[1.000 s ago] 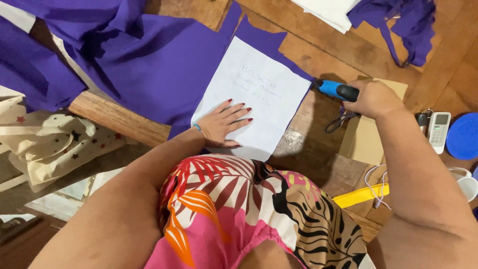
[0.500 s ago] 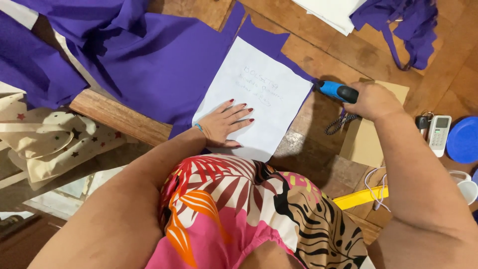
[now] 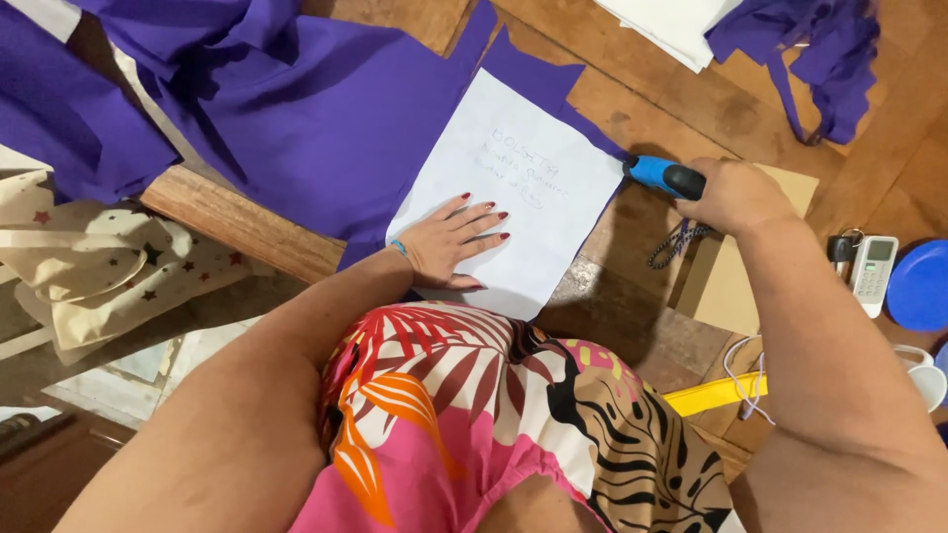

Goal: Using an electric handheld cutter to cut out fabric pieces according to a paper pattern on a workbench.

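My left hand (image 3: 456, 240) lies flat, fingers spread, on a white paper sheet (image 3: 523, 178) with handwriting, pressing it onto purple cloth (image 3: 326, 118) spread over the wooden table (image 3: 247, 222). My right hand (image 3: 736, 194) is closed around a blue-and-black handled cutting tool (image 3: 664, 176), whose tip meets the paper's right edge over the cloth. The tool's blade is hidden.
A cream bag with stars (image 3: 109, 266) hangs at the left. Cardboard (image 3: 726, 286) lies under my right wrist, with a cord (image 3: 676, 242) beside it. A white remote (image 3: 874, 271), blue lid (image 3: 918, 286), yellow strip (image 3: 716, 395), more purple cloth (image 3: 810, 49) and white fabric (image 3: 671, 25) lie around.
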